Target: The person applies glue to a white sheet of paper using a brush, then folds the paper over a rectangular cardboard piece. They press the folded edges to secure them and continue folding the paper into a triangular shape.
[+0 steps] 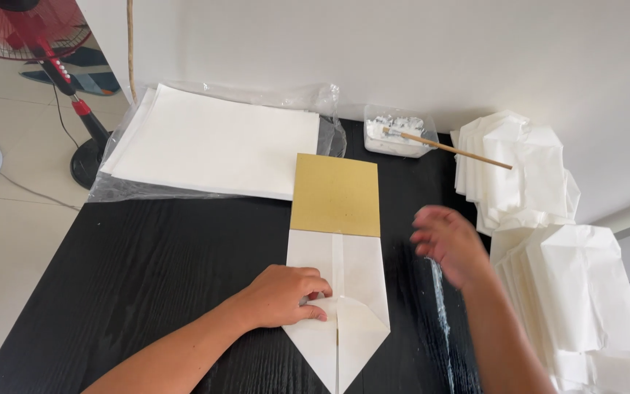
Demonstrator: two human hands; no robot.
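A folded white paper piece (351, 292) with a pointed lower end lies on the black table (147, 270), wrapped around a tan cardboard sheet (335, 193) that sticks out at its far end. My left hand (286, 295) rests on the paper's left fold, fingers curled and pressing it down. Over the table, right of the paper, my right hand (450, 244) hovers blurred, fingers loosely apart and holding nothing.
A stack of white paper sheets (216, 142) lies in clear plastic at the back left. A small clear tub of white paste (397, 136) with a wooden-handled brush (450, 149) stands at the back. Piles of folded white paper pieces (563, 255) fill the right side. A red fan (45, 36) stands on the floor, left.
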